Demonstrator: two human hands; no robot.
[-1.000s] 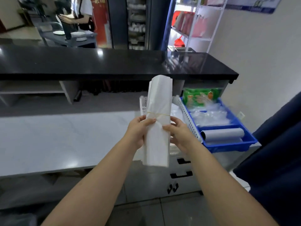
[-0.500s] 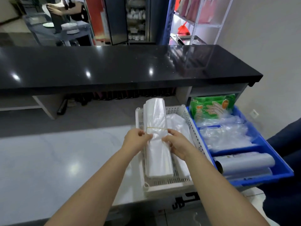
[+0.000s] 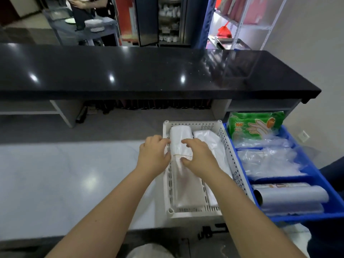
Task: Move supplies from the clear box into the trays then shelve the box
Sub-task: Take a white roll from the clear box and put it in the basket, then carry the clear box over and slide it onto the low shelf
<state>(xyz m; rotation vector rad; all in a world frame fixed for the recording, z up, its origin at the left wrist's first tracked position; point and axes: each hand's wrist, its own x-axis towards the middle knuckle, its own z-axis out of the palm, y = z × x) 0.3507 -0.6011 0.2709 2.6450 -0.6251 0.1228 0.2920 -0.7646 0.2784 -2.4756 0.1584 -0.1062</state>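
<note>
From the head view, we are mid-transfer: the banded bag bundle lies in the white tray on the tabletop. Our left hand and right hand rest on it, fingers loosely spread, gripping nothing. We judge release comes next, then more supplies; we cannot see the clear box.

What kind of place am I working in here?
Probably the service counter of a restaurant or canteen: a long black countertop, a blue tray of disposable gloves and plastic bags, and stacked plates on a table beyond.
</note>
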